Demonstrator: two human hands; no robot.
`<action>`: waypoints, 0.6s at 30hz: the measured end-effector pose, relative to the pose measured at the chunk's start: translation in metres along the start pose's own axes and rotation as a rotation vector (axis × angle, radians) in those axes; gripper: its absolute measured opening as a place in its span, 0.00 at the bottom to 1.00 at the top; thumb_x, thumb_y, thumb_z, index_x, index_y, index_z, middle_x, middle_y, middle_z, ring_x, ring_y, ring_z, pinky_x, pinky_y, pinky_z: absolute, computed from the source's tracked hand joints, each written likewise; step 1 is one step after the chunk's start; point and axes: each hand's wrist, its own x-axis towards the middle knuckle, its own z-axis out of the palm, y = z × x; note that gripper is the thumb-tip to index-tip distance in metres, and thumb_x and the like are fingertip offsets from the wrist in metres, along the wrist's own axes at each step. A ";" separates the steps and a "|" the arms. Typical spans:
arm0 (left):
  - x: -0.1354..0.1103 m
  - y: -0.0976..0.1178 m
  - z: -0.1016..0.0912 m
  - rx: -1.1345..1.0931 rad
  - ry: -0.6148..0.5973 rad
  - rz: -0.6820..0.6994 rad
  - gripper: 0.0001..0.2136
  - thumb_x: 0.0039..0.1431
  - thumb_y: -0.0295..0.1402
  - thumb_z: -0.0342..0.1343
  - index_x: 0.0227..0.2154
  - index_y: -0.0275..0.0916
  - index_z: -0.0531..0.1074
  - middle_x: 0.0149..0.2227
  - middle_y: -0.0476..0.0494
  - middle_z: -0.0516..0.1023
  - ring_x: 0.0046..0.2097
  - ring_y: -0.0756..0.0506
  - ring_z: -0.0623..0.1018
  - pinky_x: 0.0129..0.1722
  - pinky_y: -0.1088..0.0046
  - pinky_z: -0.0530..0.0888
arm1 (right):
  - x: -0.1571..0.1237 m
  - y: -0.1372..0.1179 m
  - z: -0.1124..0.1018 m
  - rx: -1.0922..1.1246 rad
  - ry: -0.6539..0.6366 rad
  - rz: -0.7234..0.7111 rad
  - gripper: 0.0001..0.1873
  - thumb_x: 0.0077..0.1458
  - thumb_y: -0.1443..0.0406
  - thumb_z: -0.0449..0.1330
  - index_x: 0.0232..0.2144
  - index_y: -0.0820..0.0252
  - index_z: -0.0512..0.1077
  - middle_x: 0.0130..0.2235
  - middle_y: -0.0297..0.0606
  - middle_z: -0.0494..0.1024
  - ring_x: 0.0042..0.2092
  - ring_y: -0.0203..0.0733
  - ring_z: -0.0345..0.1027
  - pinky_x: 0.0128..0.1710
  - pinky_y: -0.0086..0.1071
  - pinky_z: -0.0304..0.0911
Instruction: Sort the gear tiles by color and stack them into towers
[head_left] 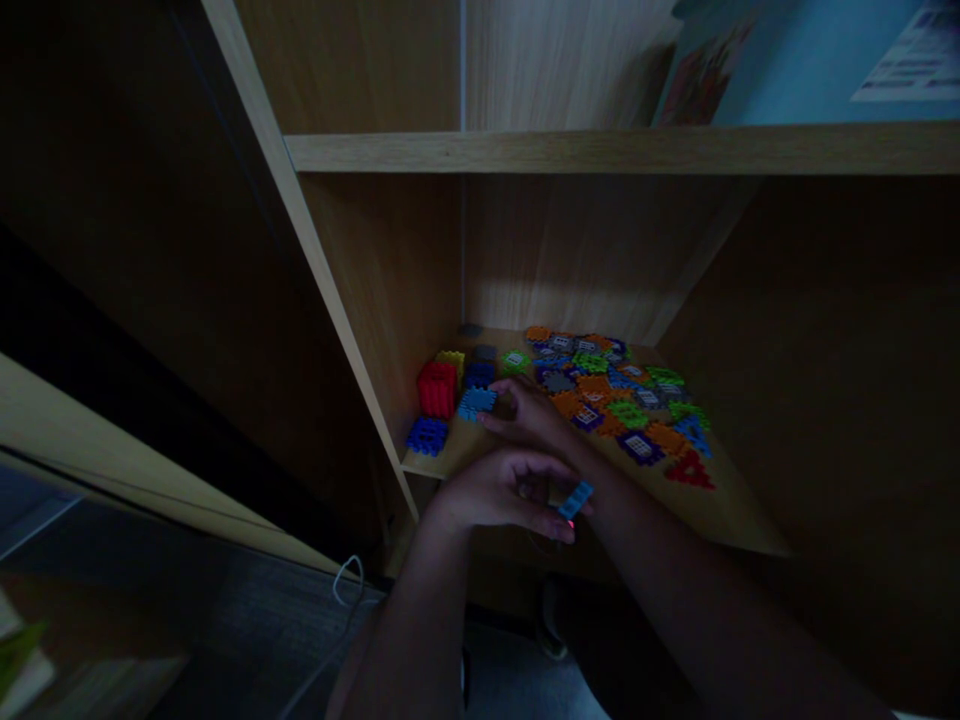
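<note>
My left hand (510,492) is in front of the shelf edge, thumb and fingers pinching a small light blue plastic piece (576,499). Reaching over the shelf, my right hand (519,408) has its thumb and a finger at the right edge of a light blue toothed building tile (477,402). The right forearm passes behind the left hand. Beside that tile stand a red block of tiles (437,389) and a blue tile stack (427,436). Dark blue tiles (480,375) lie just behind it.
Loose orange, green, purple, grey and blue tiles (592,388) spread over the right part of the shelf, with red triangles (689,470) near its front. An upper shelf board (585,152) hangs above. A white cable (349,580) lies at the lower left.
</note>
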 end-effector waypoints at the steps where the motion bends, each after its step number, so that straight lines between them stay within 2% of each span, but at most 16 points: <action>1: 0.000 0.001 0.000 0.001 -0.007 0.000 0.34 0.34 0.40 0.84 0.47 0.36 0.83 0.37 0.44 0.85 0.32 0.49 0.79 0.31 0.75 0.73 | 0.000 0.000 0.000 0.000 -0.004 0.001 0.28 0.56 0.52 0.73 0.54 0.54 0.74 0.55 0.45 0.77 0.52 0.50 0.74 0.56 0.46 0.71; 8: 0.000 0.006 0.003 -0.011 -0.020 -0.021 0.34 0.34 0.41 0.84 0.47 0.36 0.82 0.38 0.43 0.85 0.34 0.47 0.81 0.33 0.73 0.76 | -0.001 -0.005 -0.003 0.001 -0.022 -0.003 0.28 0.56 0.54 0.72 0.54 0.57 0.73 0.56 0.48 0.77 0.57 0.52 0.74 0.60 0.47 0.69; 14: 0.001 0.004 0.002 0.039 0.015 -0.030 0.35 0.32 0.42 0.85 0.47 0.36 0.83 0.32 0.47 0.83 0.30 0.50 0.76 0.29 0.76 0.70 | 0.000 -0.004 -0.003 0.007 -0.031 0.013 0.31 0.54 0.53 0.73 0.56 0.57 0.73 0.56 0.48 0.77 0.56 0.52 0.75 0.59 0.46 0.70; 18: 0.001 0.004 0.001 0.045 0.013 -0.026 0.35 0.33 0.42 0.84 0.47 0.36 0.83 0.34 0.45 0.83 0.30 0.50 0.76 0.30 0.75 0.70 | 0.000 -0.005 -0.003 -0.026 -0.035 0.006 0.30 0.55 0.53 0.73 0.56 0.57 0.74 0.56 0.48 0.77 0.56 0.52 0.74 0.60 0.47 0.70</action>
